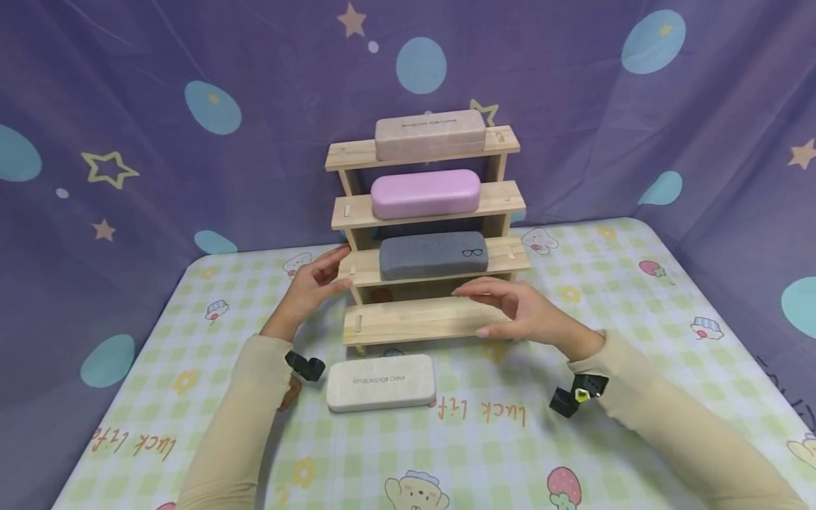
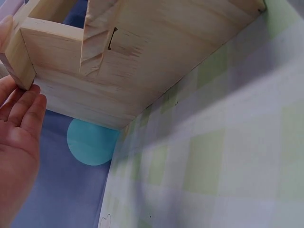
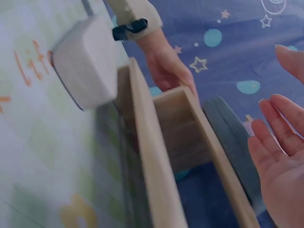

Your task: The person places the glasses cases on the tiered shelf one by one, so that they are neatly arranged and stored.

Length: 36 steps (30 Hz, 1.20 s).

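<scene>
A stepped wooden display shelf (image 1: 414, 322) stands on the table, and my left hand (image 1: 314, 283) holds the left end of its second-lowest board, thumb in front and fingers behind. My right hand (image 1: 519, 315) hovers by the right part of the lowest board, fingers spread and holding nothing; the right wrist view shows its bare palm (image 3: 287, 175). A grey glasses case (image 1: 433, 256) lies on the second-lowest board, a pink glasses case (image 1: 426, 194) above it, and a beige glasses case (image 1: 430, 136) on top. An off-white glasses case (image 1: 381, 384) lies before the shelf.
A green-and-white checked cloth (image 1: 497, 467) with printed figures covers the table. Purple patterned fabric (image 1: 542, 99) hangs behind the shelf and along both sides. Small black cameras sit on both wrists, over beige sleeves (image 1: 239, 411).
</scene>
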Tool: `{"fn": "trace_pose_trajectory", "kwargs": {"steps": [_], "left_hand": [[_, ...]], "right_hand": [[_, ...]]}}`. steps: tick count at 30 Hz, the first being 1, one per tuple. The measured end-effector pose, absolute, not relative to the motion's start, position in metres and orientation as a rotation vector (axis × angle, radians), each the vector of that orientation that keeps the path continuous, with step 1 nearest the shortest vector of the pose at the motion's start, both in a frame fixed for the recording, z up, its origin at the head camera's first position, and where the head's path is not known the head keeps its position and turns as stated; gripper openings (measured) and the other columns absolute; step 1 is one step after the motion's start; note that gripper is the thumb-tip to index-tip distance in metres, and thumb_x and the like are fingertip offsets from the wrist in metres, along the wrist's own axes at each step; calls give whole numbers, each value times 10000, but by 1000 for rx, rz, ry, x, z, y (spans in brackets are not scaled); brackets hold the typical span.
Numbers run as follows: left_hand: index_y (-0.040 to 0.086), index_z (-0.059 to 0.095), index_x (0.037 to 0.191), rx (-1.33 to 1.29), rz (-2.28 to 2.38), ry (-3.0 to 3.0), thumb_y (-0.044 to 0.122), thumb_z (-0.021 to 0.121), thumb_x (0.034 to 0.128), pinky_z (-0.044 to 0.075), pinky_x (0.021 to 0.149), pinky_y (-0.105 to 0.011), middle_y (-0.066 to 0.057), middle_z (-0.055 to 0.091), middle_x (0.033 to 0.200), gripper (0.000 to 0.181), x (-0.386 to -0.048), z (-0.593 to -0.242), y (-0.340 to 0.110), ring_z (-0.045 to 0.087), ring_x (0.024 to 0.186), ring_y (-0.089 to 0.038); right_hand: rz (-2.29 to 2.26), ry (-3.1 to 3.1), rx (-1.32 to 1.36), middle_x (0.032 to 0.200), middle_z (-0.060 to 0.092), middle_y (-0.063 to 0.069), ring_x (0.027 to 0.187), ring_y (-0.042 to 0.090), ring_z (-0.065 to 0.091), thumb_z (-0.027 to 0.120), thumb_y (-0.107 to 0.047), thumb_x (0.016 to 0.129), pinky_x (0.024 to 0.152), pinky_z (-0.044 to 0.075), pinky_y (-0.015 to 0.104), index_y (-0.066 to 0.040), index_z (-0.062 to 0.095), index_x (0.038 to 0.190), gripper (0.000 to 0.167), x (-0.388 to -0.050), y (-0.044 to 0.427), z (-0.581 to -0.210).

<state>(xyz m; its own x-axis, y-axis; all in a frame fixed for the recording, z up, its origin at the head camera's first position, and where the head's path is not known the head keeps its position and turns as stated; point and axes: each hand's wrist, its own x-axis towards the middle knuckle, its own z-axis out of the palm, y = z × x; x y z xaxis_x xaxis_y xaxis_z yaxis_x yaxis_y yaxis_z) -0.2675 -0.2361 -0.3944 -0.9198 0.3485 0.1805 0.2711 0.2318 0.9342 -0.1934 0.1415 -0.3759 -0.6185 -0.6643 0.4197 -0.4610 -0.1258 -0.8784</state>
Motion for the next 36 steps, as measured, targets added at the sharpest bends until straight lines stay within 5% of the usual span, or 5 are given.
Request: {"fn": "trace_pose_trajectory", "kwargs": {"steps": [13,19,28,36], "left_hand": [[-57,395,1397,673,1871,2383,-49,625,868,369,1027,-168,-179,347,1479,577,-267,-399,-237,368,1330,-308],[-70,391,1394,681,1889,2375,-64,621,864,379,1014,-159,-199,341,1477,578,-268,-401,-238,376,1323,-306],[-56,388,1402,679,1888,2370,-50,619,872,377,1020,-166,-184,333,1484,578,-267,-400,-238,382,1323,-289],[-64,387,1398,680,1900,2360,-50,623,869,376,1023,-170,-195,331,1483,580,-267,-400,-237,385,1322,-286]], "right_hand": [[-1743,1953,-1229,1309,514,196,1245,134,474,709,30,803,1069,372,322,61,513,1281,518,-180,124,-403],[-1698,1969,-1232,1314,513,209,1240,157,482,696,16,820,1061,381,363,56,509,1295,512,-171,111,-417],[-1667,1973,-1036,1410,452,89,1324,167,385,740,-108,815,1124,281,310,-106,478,1370,615,-154,88,-441],[-1731,1955,-887,1440,396,123,1369,198,318,754,-136,807,1148,229,363,-38,450,1373,650,-146,72,-450]]}}
